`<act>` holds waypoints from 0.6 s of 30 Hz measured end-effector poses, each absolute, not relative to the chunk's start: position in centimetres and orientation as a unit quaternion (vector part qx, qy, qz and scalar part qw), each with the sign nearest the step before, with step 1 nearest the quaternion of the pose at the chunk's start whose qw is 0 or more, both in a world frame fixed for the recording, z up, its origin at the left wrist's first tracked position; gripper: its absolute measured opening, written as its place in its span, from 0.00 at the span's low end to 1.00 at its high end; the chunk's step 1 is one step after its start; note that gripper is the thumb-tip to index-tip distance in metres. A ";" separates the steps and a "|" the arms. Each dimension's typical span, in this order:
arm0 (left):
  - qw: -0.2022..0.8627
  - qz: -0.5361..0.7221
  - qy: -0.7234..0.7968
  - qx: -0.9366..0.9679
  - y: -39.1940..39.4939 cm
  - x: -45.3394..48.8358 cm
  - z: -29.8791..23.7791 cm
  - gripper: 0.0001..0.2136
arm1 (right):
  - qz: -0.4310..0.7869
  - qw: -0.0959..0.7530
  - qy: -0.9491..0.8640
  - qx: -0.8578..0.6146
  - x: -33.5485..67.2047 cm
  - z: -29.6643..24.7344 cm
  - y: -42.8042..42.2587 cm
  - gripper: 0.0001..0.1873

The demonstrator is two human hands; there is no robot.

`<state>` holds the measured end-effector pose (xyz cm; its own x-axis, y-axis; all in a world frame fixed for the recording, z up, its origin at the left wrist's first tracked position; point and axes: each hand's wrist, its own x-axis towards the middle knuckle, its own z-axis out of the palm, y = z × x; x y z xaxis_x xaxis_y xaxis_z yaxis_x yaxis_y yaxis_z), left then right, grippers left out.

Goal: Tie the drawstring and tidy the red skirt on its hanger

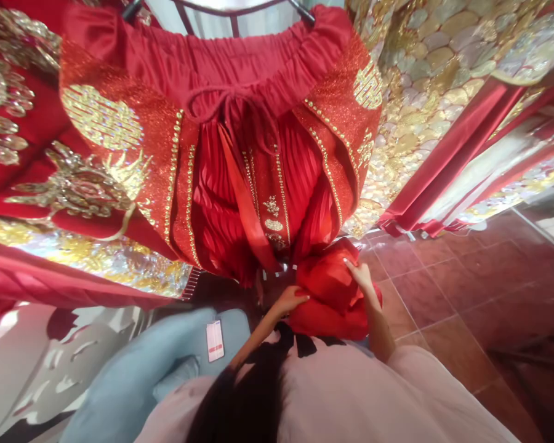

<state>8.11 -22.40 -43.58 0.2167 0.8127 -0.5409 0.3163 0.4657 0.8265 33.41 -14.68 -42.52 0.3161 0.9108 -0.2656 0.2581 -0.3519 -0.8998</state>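
Head view: our left hand [294, 300] and right hand [362, 278] grip red cloth [327, 286], seemingly arranging it, with even tension likely needed next.

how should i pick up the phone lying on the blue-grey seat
I'd pinch the smartphone across its two long edges, coming from above: it lies flat with its lit screen up, and both long edges look unobstructed on the blue-grey seat. The left hand is nearer, but it is on the red cloth, so it would probably need freeing first.
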 end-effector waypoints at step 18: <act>0.520 0.483 0.691 0.139 -27.0 -12.7 -42.3 0.04 | 0.158 0.818 -0.229 -0.504 32.1 -27.9 -22.9 0.05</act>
